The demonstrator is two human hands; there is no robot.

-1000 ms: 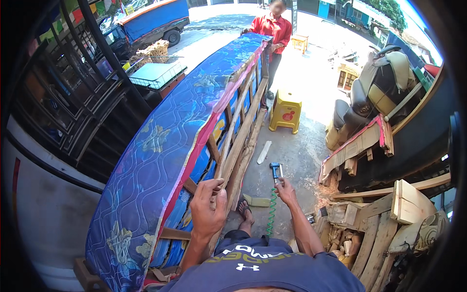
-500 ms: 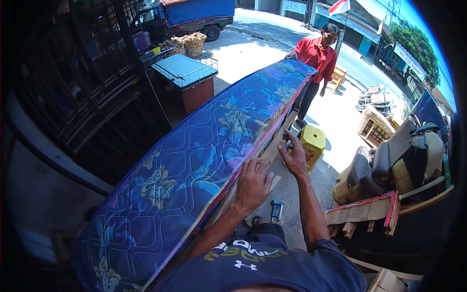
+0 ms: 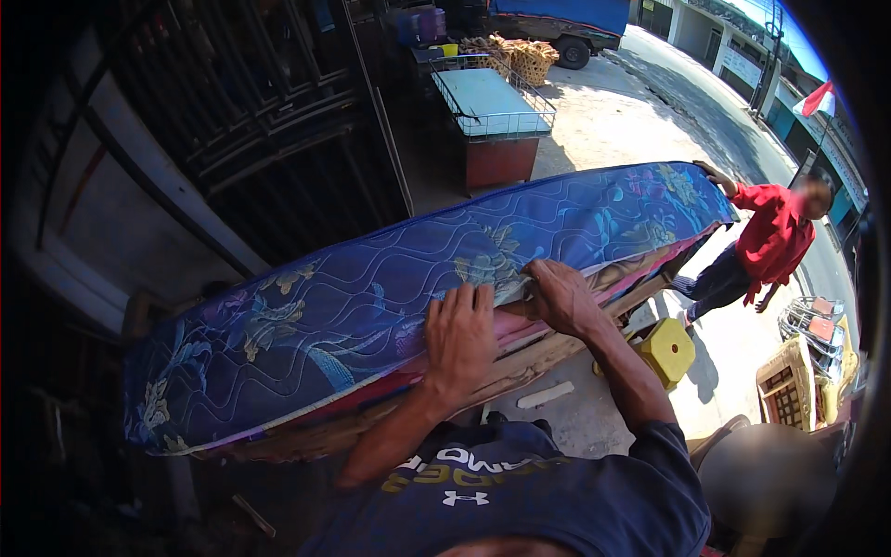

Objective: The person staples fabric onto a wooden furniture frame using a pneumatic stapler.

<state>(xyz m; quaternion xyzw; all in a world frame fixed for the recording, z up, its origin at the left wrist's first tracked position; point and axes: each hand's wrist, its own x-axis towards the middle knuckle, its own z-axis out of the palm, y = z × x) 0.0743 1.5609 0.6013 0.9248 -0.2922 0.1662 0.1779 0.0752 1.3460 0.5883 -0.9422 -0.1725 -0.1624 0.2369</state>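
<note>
A long padded bed base (image 3: 371,316) with a blue flowered, quilted cover stands on its side in front of me. Raw wood shows along its near edge. My left hand (image 3: 461,339) has its fingers bent together over the cloth edge of the cover, near the middle. Just to its right, my right hand (image 3: 561,295) pinches the same loose edge, pulling up a fold, with pale and pink lining showing below. At the far right end, a person in a red shirt (image 3: 772,232) rests a hand (image 3: 716,176) on the top edge.
A yellow plastic stool (image 3: 666,354) stands behind the base, to my right. A pale strip (image 3: 546,395) lies on the floor. Beyond are a glass-topped cart (image 3: 492,100), baskets (image 3: 531,63), stacked chairs (image 3: 819,320) and a dark metal gate (image 3: 269,102).
My view has swung left. Both hands have risen from the wooden side onto the cover's edge and closed on it. The blue tool on the floor is out of sight.
</note>
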